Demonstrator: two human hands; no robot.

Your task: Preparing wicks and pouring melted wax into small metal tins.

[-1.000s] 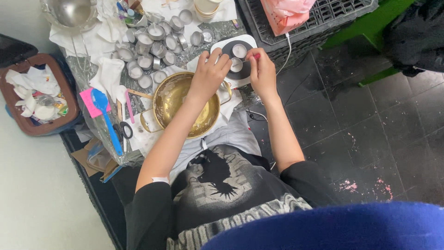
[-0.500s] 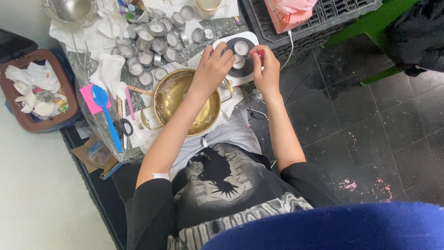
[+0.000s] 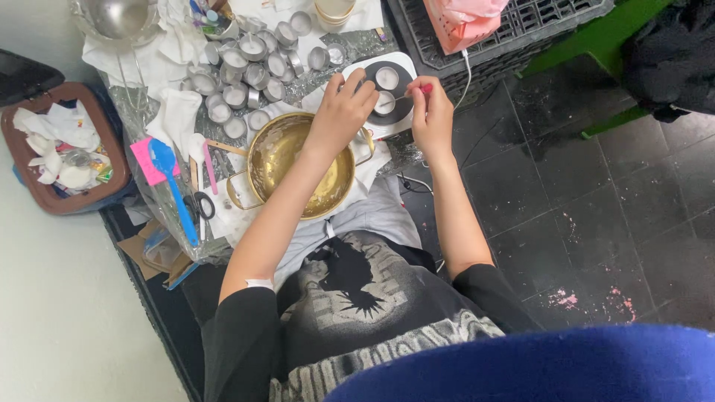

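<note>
— What's in the hands?

— A small round metal cup (image 3: 385, 103) filled with pale wax, upright on the dark disc of a white hot plate (image 3: 402, 65). A second cup just like it (image 3: 387, 77) stands right behind.

— And the tool?

— A thin stick with a pink tip (image 3: 415, 91), nearly level, its far end reaching over the nearer cup.

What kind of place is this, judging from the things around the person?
Probably a small home candle-making corner: many small round metal cups with white filling, a round golden metal pot and a white hotplate crowd a low foil-covered table over dark floor tiles.
</note>
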